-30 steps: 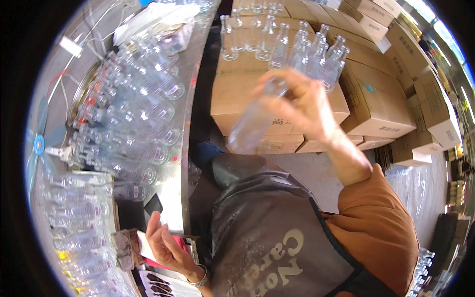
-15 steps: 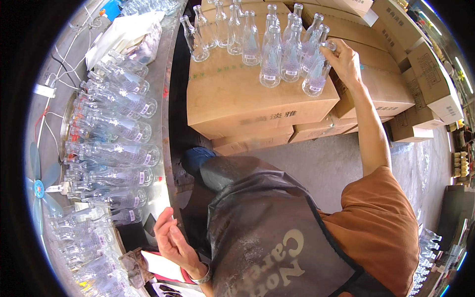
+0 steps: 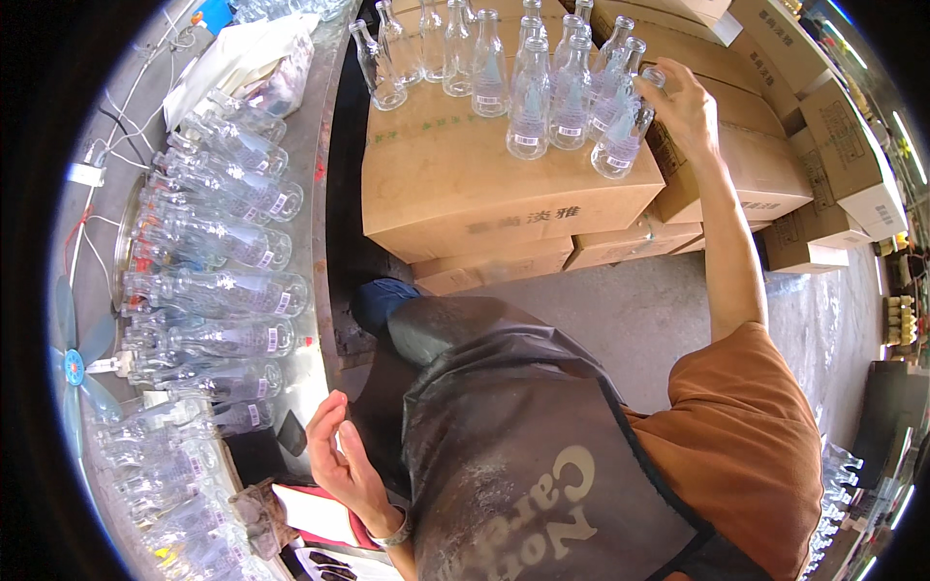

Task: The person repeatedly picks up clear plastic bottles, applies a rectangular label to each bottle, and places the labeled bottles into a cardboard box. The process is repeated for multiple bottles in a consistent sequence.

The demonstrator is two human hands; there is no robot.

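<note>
Near the front right corner of a brown cardboard box, a clear glass bottle [image 3: 625,137] stands tilted in the picture. My right hand [image 3: 686,111] has its thumb and fingers around the bottle's neck. Beside it, several similar clear glass bottles [image 3: 529,107] stand upright on the top of the box [image 3: 436,174]; they have pale printing and small white labels low down. My left hand [image 3: 347,465] is raised by the workbench, holding nothing, its fingers loosely curled and apart. To its left, rows of clear bottles [image 3: 228,290] lie on their sides on the bench.
Stacked cardboard boxes [image 3: 833,160] fill the far right. A white bag [image 3: 228,73] lies at the bench's far end. A blue-bladed fan [image 3: 74,368] and loose cables are at the left rim. More bottles [image 3: 838,494] stand at the lower right, beyond the grey floor [image 3: 601,315].
The view has shifted slightly, so the boxes and bottles sit a little higher. My right hand stays at the same bottle's neck. My left hand has risen slightly, its fingers a bit farther apart.
</note>
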